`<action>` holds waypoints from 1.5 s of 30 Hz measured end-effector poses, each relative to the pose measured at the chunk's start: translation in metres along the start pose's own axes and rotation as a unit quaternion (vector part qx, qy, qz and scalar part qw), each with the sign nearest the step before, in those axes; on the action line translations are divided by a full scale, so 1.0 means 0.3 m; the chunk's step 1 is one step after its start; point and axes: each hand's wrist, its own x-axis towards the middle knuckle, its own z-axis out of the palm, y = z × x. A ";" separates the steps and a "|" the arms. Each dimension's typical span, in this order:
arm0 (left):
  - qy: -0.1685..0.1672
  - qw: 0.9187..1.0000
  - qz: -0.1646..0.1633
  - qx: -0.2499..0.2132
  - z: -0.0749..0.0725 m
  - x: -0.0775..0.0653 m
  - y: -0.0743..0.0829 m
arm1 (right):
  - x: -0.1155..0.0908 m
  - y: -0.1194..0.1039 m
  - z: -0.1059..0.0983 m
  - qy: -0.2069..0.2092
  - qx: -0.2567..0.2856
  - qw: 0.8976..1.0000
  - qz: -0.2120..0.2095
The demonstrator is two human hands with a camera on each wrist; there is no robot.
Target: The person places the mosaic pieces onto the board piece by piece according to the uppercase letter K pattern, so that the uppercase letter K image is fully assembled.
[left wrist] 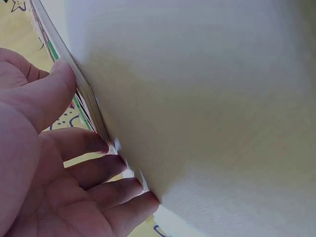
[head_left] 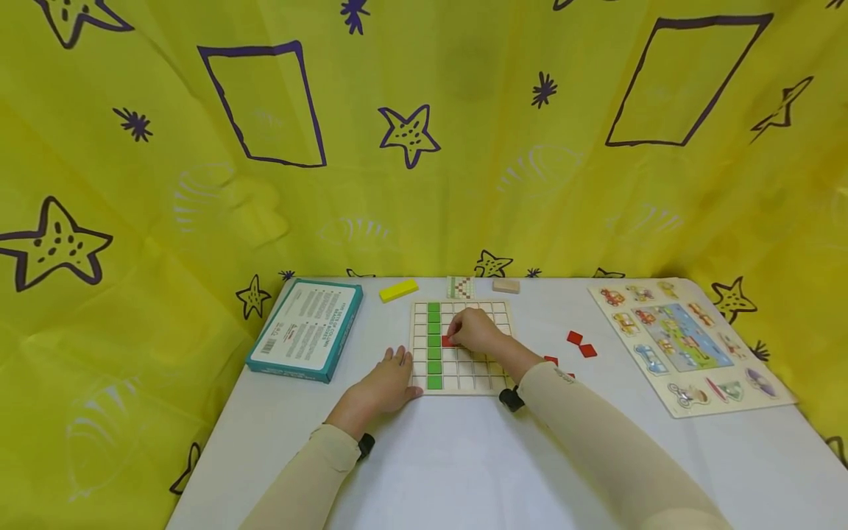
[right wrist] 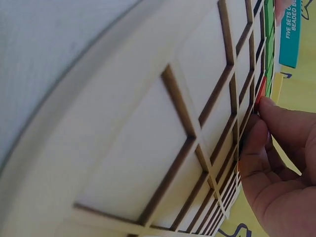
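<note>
A wooden grid board [head_left: 464, 392] lies on the white table, with a column of green square tiles [head_left: 433, 341] near its left side. Over the middle of the grid, my right hand [head_left: 478, 333] pinches a red square tile [head_left: 447, 341] just right of the green column. The right wrist view shows the red tile [right wrist: 261, 91] at the fingertips, partly hidden by them. My left hand [head_left: 389, 383] rests at the board's lower left, fingers extended. In the left wrist view its thumb [left wrist: 61, 81] touches the board's edge [left wrist: 89, 98]. Loose red tiles [head_left: 587, 351] lie right of the board, some partly behind the right forearm.
A teal box [head_left: 305, 331] lies on the left. Behind the board are a yellow block [head_left: 399, 290], a patterned card [head_left: 460, 287] and a plain wooden block [head_left: 506, 285]. A picture puzzle board [head_left: 689, 338] lies at the right. A yellow printed curtain [head_left: 464, 206] surrounds the table.
</note>
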 end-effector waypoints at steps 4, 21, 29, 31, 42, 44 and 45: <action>-0.004 1.000 -0.004 -0.001 0.006 0.001 0.005 | -0.019 0.010 -0.014 0.004 0.013 1.000 0.007; -0.002 1.000 -0.003 0.005 -0.003 0.009 0.003 | -0.196 0.247 -0.328 0.075 0.019 0.995 0.059; -0.008 1.000 -0.011 0.001 -0.010 0.002 0.000 | -0.300 0.394 -0.406 0.084 -0.003 0.991 0.102; -0.007 1.000 -0.012 0.001 -0.009 0.002 -0.004 | -0.322 0.422 -0.414 0.086 0.000 0.990 0.113; -0.002 1.000 0.003 -0.001 0.001 0.003 -0.004 | -0.396 0.529 -0.399 0.061 -0.005 0.987 0.150; -0.002 1.000 0.003 -0.001 0.002 0.002 -0.002 | -0.403 0.535 -0.395 0.062 -0.006 0.987 0.148; -0.002 1.000 0.003 0.000 0.003 0.002 -0.001 | -0.405 0.536 -0.394 0.061 -0.006 0.987 0.149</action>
